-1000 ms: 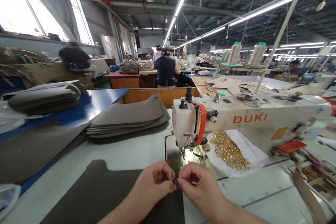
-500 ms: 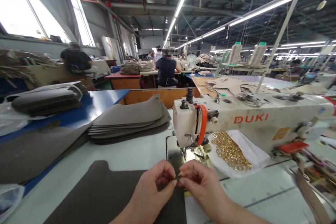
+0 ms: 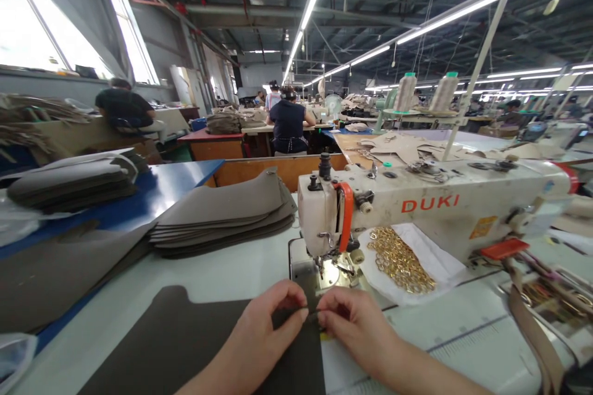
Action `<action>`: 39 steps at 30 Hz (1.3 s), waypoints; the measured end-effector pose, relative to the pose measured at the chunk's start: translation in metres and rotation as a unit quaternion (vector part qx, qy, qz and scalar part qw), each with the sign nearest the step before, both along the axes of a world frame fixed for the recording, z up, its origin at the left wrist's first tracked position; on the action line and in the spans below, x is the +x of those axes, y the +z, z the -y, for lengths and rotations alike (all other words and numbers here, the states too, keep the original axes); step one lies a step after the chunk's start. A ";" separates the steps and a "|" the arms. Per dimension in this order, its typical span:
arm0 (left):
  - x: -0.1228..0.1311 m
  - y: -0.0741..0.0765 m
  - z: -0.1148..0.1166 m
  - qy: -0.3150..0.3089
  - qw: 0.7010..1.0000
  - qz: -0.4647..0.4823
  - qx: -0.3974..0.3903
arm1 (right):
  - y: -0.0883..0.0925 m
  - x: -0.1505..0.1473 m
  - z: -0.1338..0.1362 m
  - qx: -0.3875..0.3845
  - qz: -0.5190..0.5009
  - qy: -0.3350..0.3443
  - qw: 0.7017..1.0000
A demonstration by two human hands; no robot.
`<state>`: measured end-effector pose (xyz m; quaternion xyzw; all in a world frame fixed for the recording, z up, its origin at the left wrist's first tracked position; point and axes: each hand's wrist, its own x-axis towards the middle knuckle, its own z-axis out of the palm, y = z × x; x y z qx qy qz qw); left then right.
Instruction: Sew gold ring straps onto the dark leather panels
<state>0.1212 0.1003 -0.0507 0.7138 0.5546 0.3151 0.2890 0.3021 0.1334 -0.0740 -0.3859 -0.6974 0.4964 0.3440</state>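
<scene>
Both hands are in front of the sewing machine point(image 3: 384, 207), just short of its needle area. My left hand point(image 3: 271, 327) pinches one end of a small dark strip point(image 3: 312, 310) between thumb and forefinger. At its other end, the fingertips of my right hand point(image 3: 354, 327) are pinched together. Fingers cover much of the strip. A flat dark grey panel point(image 3: 194, 336) lies beneath my left hand and reaches close to the machine's base. Gold-coloured metal rings point(image 3: 401, 262) are heaped on a white sheet point(image 3: 447, 265) under the machine arm.
A stack of grey panels point(image 3: 222, 216) lies left of the machine, with more panels point(image 3: 74, 179) on a blue table point(image 3: 185, 176). Tan straps point(image 3: 528, 327) hang at the right. Thread cones point(image 3: 406, 92) stand behind the machine. Several people sit farther back, one in a dark top point(image 3: 290, 120).
My hands have drawn slightly apart, with the dark strip still between them. The whole view has shifted a little, so the machine and stacks appear farther left.
</scene>
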 end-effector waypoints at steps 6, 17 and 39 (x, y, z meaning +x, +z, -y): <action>-0.001 -0.019 0.000 0.030 0.966 -0.209 0.148 | 0.005 0.007 -0.011 -0.176 -0.031 0.005 0.984; 0.010 -0.030 0.010 0.060 0.952 -0.230 0.191 | 0.013 -0.018 -0.034 -0.231 0.060 0.007 0.971; 0.022 -0.015 -0.017 -0.043 0.943 -0.235 0.232 | 0.019 -0.008 -0.036 -0.030 0.196 0.015 0.980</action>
